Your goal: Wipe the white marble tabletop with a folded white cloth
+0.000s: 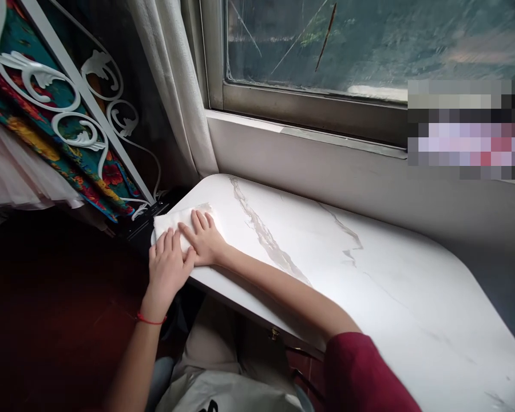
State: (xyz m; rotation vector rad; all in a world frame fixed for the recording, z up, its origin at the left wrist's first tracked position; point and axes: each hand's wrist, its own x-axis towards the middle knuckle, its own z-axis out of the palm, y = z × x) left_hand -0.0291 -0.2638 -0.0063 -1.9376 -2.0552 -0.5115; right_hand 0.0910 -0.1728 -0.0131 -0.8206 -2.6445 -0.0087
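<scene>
A white cloth [171, 221], folded flat, lies on the left end of the white marble-patterned tabletop [326, 257]. My right hand [205, 237] rests palm down on it, fingers spread over its right part. Beside it, my left hand [170, 264] lies at the cloth's near-left side with its fingers stretched out flat on the fabric. The left thumb comes up against the right hand. A red string bracelet [151, 320] circles my left wrist. The palms hide the near part of the cloth.
A window [326, 46] with a metal frame and sill stands behind the table. Pale curtain [175, 86] hangs at the back left corner. White scrolled metalwork [86, 97] with flowered fabric [47, 143] is at the left. A small brass-coloured knob [274, 333] shows under the table's front edge.
</scene>
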